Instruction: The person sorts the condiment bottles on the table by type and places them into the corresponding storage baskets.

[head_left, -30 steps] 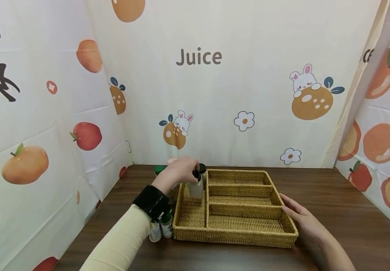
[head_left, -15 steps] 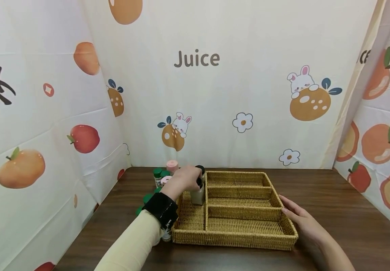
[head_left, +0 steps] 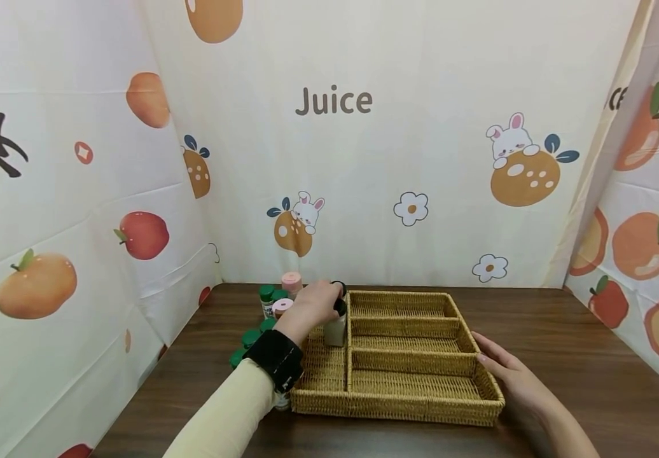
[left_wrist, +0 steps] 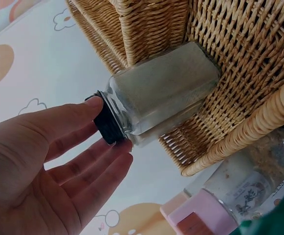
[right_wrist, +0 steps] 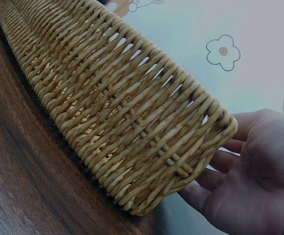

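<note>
A clear spice jar [left_wrist: 163, 85] with a black cap and greyish powder stands in the left compartment of the wicker basket [head_left: 398, 407]. My left hand [head_left: 313, 306] pinches its cap [left_wrist: 107, 120] between thumb and fingertips in the left wrist view. A second black cap [head_left: 339, 287] shows just behind, mostly hidden by the hand. My right hand [head_left: 515, 375] rests against the basket's right side, thumb near the rim. In the right wrist view, the fingers of the right hand [right_wrist: 259, 166] reach behind the basket's end wall, partly hidden.
Left of the basket stand several jars with green caps [head_left: 251, 338]. Jars with pink caps [head_left: 292, 281] stand near them at the back. Dividers split the basket's right part into three compartments. A printed cloth [head_left: 364, 159] closes off the table's back.
My left hand has lowered the black-capped jar from above onto the floor of the left compartment and has stayed at its cap. The right hand has kept its place at the basket.
</note>
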`<state>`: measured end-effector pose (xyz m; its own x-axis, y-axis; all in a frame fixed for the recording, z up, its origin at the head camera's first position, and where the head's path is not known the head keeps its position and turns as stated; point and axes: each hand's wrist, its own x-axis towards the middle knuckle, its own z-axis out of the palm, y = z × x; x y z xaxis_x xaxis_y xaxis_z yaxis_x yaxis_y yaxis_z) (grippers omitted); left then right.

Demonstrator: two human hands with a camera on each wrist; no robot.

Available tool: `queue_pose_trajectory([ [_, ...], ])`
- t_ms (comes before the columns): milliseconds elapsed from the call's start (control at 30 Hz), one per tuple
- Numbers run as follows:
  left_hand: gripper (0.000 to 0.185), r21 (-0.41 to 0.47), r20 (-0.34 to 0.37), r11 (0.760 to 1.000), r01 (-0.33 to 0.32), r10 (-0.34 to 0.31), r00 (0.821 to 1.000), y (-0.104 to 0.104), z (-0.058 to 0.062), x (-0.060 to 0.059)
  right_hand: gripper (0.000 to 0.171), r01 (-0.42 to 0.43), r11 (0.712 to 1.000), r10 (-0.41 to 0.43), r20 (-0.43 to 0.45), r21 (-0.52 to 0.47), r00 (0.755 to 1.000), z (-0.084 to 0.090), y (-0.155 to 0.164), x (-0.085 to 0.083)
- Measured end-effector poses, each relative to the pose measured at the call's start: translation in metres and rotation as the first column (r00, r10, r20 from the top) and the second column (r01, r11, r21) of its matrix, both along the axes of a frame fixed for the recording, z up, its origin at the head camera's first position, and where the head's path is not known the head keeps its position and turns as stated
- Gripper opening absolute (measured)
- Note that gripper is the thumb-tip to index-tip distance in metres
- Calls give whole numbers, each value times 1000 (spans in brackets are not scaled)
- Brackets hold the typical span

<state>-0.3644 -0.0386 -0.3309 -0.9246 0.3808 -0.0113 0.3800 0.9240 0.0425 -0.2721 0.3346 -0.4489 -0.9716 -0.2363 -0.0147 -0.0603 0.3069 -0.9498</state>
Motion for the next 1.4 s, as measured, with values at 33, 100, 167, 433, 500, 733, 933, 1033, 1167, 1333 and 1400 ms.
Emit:
queue_pose_trajectory([
  [33, 30, -1, -1, 1000, -4, 4, 1000, 0, 0, 0, 66, 7, 1000, -7, 8, -6, 1000, 0, 0, 0],
  [100, 29, -3, -4, 1000, -7, 7, 1000, -1, 0, 0, 67, 10, 1000, -10, 12, -1, 1000, 0, -1, 0],
  [167, 28, -2, -1, 1000, -8, 8, 1000, -3, 0, 0, 66, 4, 1000, -4, 11, 1, 1000, 0, -1, 0],
  [433, 30, 12, 8, 1000, -16, 16, 1000, -17, 5, 4, 64, -9, 1000, 9, -17, -16, 1000, -2, -5, -3],
  [500, 31, 25, 8, 999, -22, 21, 1000, -21, 9, 6, 63, -2, 1000, 2, -25, -10, 1000, -2, -6, -4],
  [733, 29, 42, -52, 999, -16, 18, 998, -41, 28, 16, 64, -4, 1000, 4, -40, -2, 999, -1, -5, -6],
  [933, 24, 64, -46, 998, 5, -2, 999, -56, 44, 30, 64, -9, 1000, 8, -29, -11, 1000, -1, -2, -5],
  [1033, 22, 74, -43, 997, 11, -8, 999, -62, 48, 39, 65, -13, 1000, 12, -27, -15, 1000, -2, 0, -4],
  [1167, 17, 69, -58, 996, 52, -48, 997, -68, 48, 52, 64, -25, 999, 24, -39, -23, 999, -4, 2, -3],
  [1333, 12, 60, -16, 996, 67, -66, 998, -74, 42, 68, 63, -42, 998, 40, -65, -36, 997, -6, 5, -3],
  [1400, 13, 70, 33, 996, 53, -56, 998, -77, 39, 74, 63, -50, 998, 47, -68, -44, 997, -7, 6, -3],
])
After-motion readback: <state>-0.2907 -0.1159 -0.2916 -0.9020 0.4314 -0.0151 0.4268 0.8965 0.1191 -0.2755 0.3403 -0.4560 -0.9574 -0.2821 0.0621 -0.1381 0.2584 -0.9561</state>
